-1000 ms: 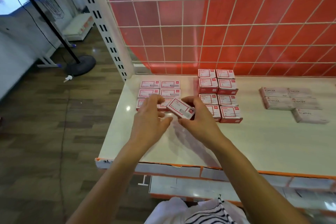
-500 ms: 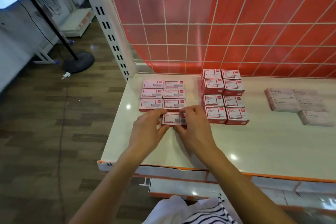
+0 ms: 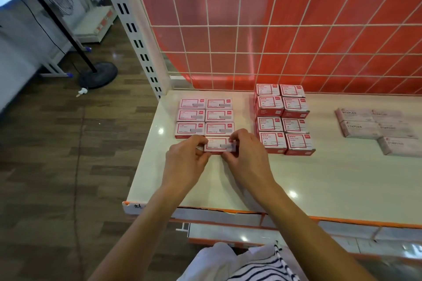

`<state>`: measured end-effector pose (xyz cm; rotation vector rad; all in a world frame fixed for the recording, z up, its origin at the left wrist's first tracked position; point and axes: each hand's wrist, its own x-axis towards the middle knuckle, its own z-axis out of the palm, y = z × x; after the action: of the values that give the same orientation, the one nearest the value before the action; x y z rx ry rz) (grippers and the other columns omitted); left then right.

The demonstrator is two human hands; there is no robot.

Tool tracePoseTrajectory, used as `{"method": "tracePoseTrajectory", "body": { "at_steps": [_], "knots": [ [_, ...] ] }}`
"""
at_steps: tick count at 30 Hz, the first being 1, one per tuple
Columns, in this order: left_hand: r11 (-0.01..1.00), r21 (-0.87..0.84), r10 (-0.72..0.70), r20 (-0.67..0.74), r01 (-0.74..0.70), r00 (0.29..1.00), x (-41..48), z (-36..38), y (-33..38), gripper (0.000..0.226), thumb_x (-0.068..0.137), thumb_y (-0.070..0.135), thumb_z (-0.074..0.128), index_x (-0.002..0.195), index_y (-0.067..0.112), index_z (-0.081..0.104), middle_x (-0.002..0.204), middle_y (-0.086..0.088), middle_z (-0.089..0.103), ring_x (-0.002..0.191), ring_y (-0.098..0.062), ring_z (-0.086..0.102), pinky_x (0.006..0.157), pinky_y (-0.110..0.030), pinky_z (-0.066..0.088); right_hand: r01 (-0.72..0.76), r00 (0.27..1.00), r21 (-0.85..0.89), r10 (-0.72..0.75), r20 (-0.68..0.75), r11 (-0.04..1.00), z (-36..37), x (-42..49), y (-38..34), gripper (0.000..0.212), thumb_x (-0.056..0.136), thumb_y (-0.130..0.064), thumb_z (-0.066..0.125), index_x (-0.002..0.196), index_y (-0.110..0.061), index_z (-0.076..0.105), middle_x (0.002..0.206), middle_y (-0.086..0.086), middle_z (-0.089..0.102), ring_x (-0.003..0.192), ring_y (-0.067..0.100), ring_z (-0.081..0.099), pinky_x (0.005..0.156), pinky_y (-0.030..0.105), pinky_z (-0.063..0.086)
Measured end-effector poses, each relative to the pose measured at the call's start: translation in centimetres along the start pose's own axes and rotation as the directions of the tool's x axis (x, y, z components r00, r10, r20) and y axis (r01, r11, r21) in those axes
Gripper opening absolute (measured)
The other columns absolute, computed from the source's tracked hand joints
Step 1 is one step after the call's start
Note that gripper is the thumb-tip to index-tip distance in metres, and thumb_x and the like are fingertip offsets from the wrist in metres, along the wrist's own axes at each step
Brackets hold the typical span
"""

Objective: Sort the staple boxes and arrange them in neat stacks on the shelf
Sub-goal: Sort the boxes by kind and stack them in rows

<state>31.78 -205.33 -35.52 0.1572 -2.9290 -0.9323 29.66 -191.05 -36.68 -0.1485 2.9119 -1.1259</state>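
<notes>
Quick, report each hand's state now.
Left hand: pinching the left end of the staple box.
Right hand: pinching the same box's right end.

held box point(image 3: 219, 145) ends hidden under fingers point(image 3: 199, 141); pale boxes point(image 3: 356, 129) cut by right edge

Two bare forearms point(image 3: 146, 219), bare all the way down to the view's lower edge. Left hand point(image 3: 185, 162) and right hand point(image 3: 247, 159) also bare, with slim fingers point(image 3: 238, 136). Clothing shows only below the white shelf with orange front edge point(image 3: 205, 210), between the forearms. Plain white fabric point(image 3: 212, 258) lies bunched in soft folds on the left-forearm side. Black-and-white wavy-striped fabric point(image 3: 258, 267) touches it on the right-forearm side, thin dark stripes on white. One garment or two, can't tell.
</notes>
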Motion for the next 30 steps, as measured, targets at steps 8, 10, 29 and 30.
{"method": "tracePoseTrajectory", "body": {
  "at_steps": [8, 10, 29, 30],
  "knots": [
    [1.0, 0.016, -0.006, 0.005, 0.006, 1.0, -0.1, 0.0, 0.1, 0.034, 0.085, 0.026, 0.07, 0.117, 0.017, 0.063, 0.113, 0.0, 0.069, 0.089, -0.013, 0.068, 0.082, -0.018, 0.049, 0.0, 1.0, -0.005, 0.0, 0.001, 1.0, -0.1, 0.0, 0.0, 0.03, 0.085, -0.028, 0.068, 0.107, -0.015, 0.051, 0.108, 0.003, 0.062, 0.094, 0.017, 0.056, 0.082, 0.029, 0.05],
    [0.999, 0.033, 0.001, 0.004, -0.002, 1.0, -0.2, -0.1, 0.2, 0.034, 0.085, 0.028, 0.07, 0.117, 0.019, 0.063, 0.114, 0.001, 0.068, 0.09, -0.013, 0.068, 0.083, -0.019, 0.049, -0.009, 1.0, 0.003, 0.009, 0.014, 1.0, -0.2, 0.0, -0.1, 0.032, 0.086, -0.029, 0.068, 0.109, -0.015, 0.051, 0.111, 0.002, 0.062, 0.096, 0.017, 0.056, 0.083, 0.027, 0.048],
    [0.866, 0.274, 0.473, -0.177, -0.419, 0.863, -1.7, 4.7, 8.9, 0.039, 0.075, 0.018, 0.079, 0.112, 0.01, 0.067, 0.109, -0.01, 0.068, 0.103, -0.029, 0.062, 0.088, -0.041, 0.052, 0.024, 0.94, -0.214, -0.095, -0.328, 0.977, -6.7, -4.3, 4.9, 0.041, 0.082, -0.019, 0.07, 0.12, -0.007, 0.06, 0.128, 0.016, 0.058, 0.122, 0.038, 0.05, 0.103, 0.049, 0.037],
    [0.853, 0.276, 0.496, -0.165, -0.443, 0.852, -2.0, 5.3, 9.9, 0.039, 0.076, 0.019, 0.079, 0.113, 0.011, 0.067, 0.11, -0.009, 0.068, 0.104, -0.028, 0.062, 0.089, -0.04, 0.051, 0.009, 0.938, -0.221, -0.085, -0.336, 0.975, -7.3, -4.7, 5.7, 0.041, 0.082, -0.02, 0.068, 0.12, -0.007, 0.06, 0.13, 0.017, 0.057, 0.123, 0.039, 0.048, 0.104, 0.048, 0.036]
  ]
}}
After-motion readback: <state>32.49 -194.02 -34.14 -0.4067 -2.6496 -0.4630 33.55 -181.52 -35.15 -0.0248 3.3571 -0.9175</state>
